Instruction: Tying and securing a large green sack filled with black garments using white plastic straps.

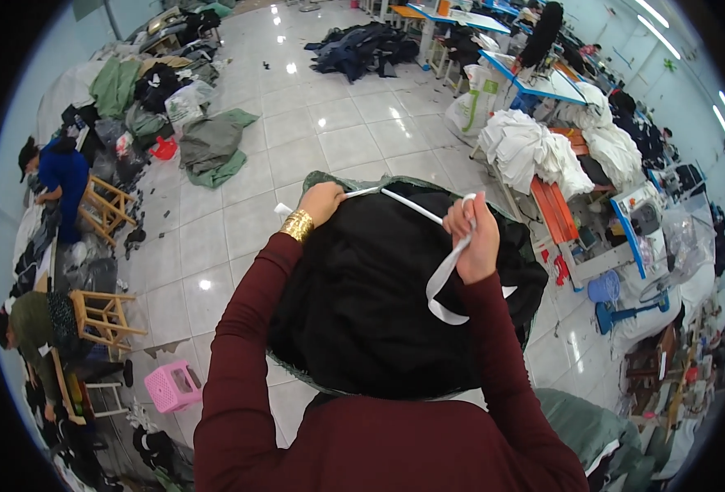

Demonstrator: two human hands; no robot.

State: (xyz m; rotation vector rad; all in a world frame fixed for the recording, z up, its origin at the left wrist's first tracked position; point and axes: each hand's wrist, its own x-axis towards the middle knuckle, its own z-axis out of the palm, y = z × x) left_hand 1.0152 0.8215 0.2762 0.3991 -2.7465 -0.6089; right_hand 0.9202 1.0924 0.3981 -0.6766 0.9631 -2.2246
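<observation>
A large black bundle of fabric [379, 295] with a green underside fills the middle of the view, held up in front of me. A white strap [412, 207] runs across its top between my hands. My left hand [321, 201], with a gold bracelet at the wrist, pinches the strap's left end at the bundle's upper edge. My right hand [473, 234] is closed on the strap's other part, whose loose loop hangs down over the black cloth. Both arms wear dark red sleeves.
White tiled floor [330, 131] lies beyond the bundle. A green garment heap [215, 148] sits at left, a dark pile [362, 45] far back, white cloth [535, 152] on a table at right. Two people work by wooden stools [104, 205] at left, near a pink stool [174, 385].
</observation>
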